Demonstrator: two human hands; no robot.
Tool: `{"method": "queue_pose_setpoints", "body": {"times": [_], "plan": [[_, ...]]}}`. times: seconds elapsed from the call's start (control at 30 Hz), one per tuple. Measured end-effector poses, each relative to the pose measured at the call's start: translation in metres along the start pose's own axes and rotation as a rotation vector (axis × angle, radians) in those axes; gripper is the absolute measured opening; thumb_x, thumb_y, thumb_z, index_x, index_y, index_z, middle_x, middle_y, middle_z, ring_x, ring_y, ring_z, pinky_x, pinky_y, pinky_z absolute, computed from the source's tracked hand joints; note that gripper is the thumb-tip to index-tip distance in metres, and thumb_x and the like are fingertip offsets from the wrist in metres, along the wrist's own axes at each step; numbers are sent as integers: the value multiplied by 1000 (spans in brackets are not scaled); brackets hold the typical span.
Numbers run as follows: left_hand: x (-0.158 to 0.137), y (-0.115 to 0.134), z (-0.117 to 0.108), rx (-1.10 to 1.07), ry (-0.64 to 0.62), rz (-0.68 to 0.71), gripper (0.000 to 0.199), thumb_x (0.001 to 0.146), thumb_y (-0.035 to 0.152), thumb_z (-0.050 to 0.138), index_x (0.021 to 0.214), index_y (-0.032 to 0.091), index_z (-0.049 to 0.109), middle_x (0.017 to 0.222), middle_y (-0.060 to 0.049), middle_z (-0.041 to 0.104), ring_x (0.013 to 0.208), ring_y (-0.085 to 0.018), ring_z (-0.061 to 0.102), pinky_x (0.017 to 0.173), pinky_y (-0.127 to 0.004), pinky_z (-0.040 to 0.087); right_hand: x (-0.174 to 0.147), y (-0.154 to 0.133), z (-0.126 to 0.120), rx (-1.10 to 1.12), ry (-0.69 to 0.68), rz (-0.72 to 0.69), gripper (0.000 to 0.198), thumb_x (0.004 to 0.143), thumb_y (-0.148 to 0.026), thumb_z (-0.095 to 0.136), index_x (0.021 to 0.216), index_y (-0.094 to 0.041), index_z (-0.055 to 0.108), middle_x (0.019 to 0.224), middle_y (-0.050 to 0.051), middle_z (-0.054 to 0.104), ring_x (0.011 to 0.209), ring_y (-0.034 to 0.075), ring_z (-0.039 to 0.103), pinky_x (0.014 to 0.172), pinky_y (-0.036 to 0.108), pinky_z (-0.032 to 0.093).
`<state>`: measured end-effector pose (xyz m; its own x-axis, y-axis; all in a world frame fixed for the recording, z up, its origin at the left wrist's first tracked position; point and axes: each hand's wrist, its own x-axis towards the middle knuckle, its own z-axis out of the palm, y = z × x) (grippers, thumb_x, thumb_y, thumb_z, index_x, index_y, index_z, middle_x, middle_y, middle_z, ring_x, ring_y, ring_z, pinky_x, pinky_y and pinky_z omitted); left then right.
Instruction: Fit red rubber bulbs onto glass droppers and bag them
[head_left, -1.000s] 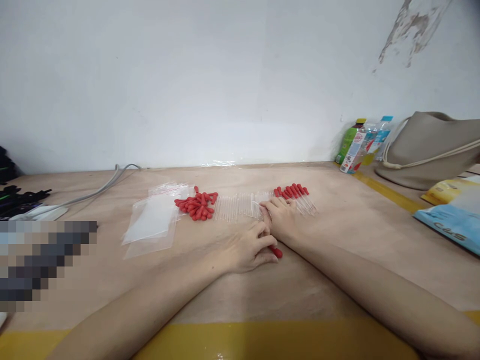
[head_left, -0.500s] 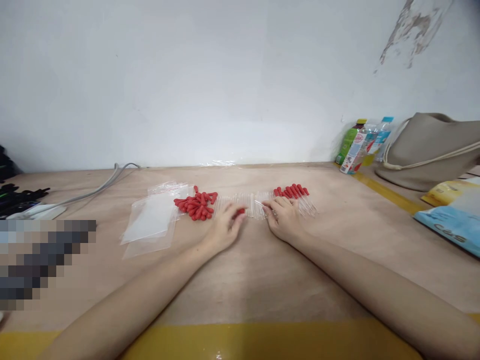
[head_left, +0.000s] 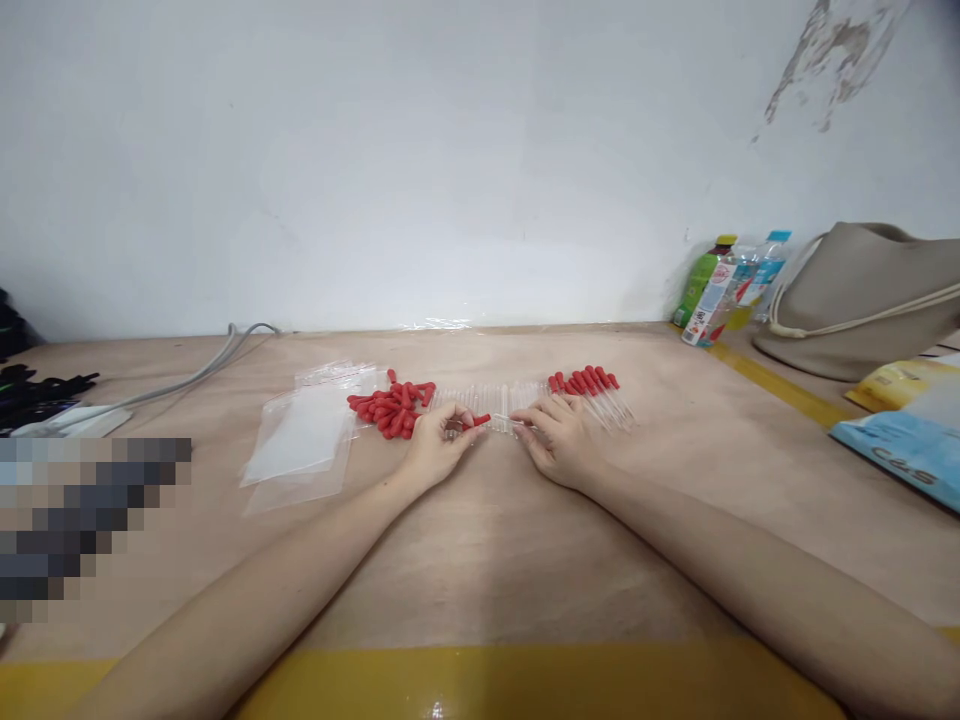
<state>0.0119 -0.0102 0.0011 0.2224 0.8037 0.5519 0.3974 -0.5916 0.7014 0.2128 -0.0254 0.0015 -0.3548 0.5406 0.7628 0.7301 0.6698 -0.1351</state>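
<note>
Between the thumb and fingers of my left hand (head_left: pixel 437 443) is a red rubber dropper bulb (head_left: pixel 481 421), its narrow end facing right. My right hand (head_left: pixel 559 437) pinches a clear glass dropper tube (head_left: pixel 508 421), whose end points left at the bulb; a small gap seems to part them. Behind both hands lies a row of loose glass tubes (head_left: pixel 487 397). Left of my left hand sits a pile of red rubber bulbs (head_left: pixel 386 408). Droppers with red bulbs fitted (head_left: pixel 589 382) lie side by side beyond my right hand, partly covered by it.
Clear plastic zip bags (head_left: pixel 300 430) lie left of the bulb pile. A grey cable (head_left: pixel 202 372) runs along the back left. Drink bottles (head_left: pixel 709 295), a grey drawstring bag (head_left: pixel 862 300) and a blue packet (head_left: pixel 900 455) stand or lie at the right. Yellow tape (head_left: pixel 420 680) crosses the front.
My left hand has brought the red bulb into clearer view, turned toward the tube. My right hand has drawn slightly left and down with the glass tube now level.
</note>
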Motion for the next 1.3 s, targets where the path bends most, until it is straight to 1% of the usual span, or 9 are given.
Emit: {"method": "queue_pose_setpoints", "body": {"times": [0.1,0.17,0.3,0.47,0.67,0.77,1.07,1.2,1.3], "plan": [[-1,0,0,-8,-23,9,14,73,26,63,75,16,54,77,-2,61,71,-14,60,65,-27,49,0,0,1,15,-28,-29,21,87,-25,42,92,-18,62,80,4,63,74,13,53,78,32,27],[-1,-1,1,-18,-24,23,15,74,27,62,82,16,56,81,-4,63,75,-15,61,70,-30,51,0,1,2,18,-49,-40,23,88,-26,41,94,-18,62,79,4,63,71,12,54,78,32,27],[0,-2,1,-23,-20,54,27,76,27,61,100,17,57,93,-7,65,85,-18,62,78,-34,51,0,1,2,30,-50,-64,23,88,-25,41,94,-18,62,79,4,64,70,12,54,78,32,29],[0,0,-1,99,-42,142,16,78,30,59,90,20,66,87,-4,69,80,-18,63,75,-32,51,0,3,2,73,-50,-97,23,88,-26,43,95,-19,63,80,4,64,71,12,54,77,31,30],[-2,6,-4,83,-100,205,15,82,25,55,89,19,66,83,-3,69,77,-16,63,70,-27,50,-1,7,3,149,-65,-76,22,87,-25,45,97,-24,64,81,3,63,74,12,53,78,33,30],[-3,7,-5,82,-138,218,15,82,26,54,89,20,66,83,-3,68,77,-15,63,70,-27,50,-1,7,2,151,-64,-103,22,87,-23,45,97,-24,65,79,2,62,72,11,53,77,32,29],[-6,8,-4,199,-185,284,16,83,25,53,90,18,65,83,-4,68,73,-14,62,67,-25,49,-1,4,-7,-89,-125,-240,28,81,-10,42,94,-22,65,78,2,63,66,12,48,72,32,26],[-7,10,-4,227,-168,305,16,83,25,54,91,17,65,82,-4,68,70,-14,62,64,-24,49,-1,2,-5,-80,-117,-222,23,85,-17,43,91,-19,65,75,3,62,64,12,47,70,31,27],[-6,9,-6,224,-139,320,16,81,26,56,91,18,65,82,-4,68,70,-14,62,64,-24,50,-1,1,-3,-30,-89,-200,22,87,-22,43,93,-18,64,76,4,62,66,13,49,68,30,30]]}}
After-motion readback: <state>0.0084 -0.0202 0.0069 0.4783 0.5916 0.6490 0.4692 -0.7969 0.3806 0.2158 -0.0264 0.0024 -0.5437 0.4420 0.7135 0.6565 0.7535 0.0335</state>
